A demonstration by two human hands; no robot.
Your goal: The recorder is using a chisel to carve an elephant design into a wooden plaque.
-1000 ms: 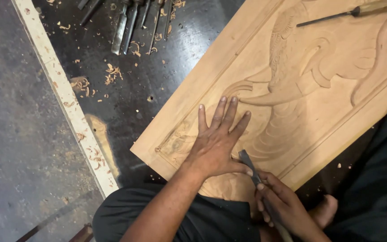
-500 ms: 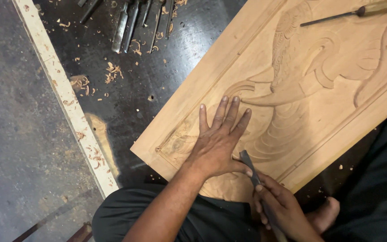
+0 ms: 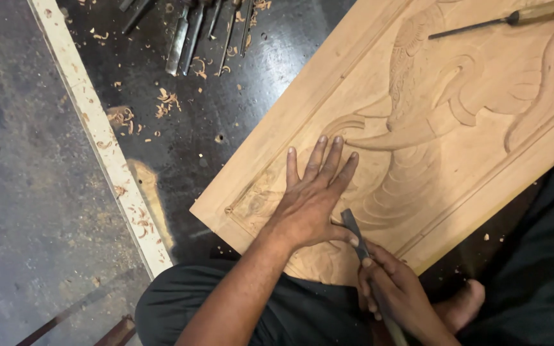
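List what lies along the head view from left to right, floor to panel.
Grey floor → pale strip → wood shavings → row of chisels → left hand → right hand → loose chisel lying on the carved wooden panel.

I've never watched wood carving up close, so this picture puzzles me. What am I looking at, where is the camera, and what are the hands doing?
The camera sits on the person's head and looks down at their own two bare hands. A pale wooden panel, carved with an elephant in relief, lies on a dark floor strewn with wood shavings. The left hand presses flat on the panel. The right hand grips a chisel, its blade against the wood beside the left thumb. A second chisel rests on the panel's far end, and more tools lie on the floor.
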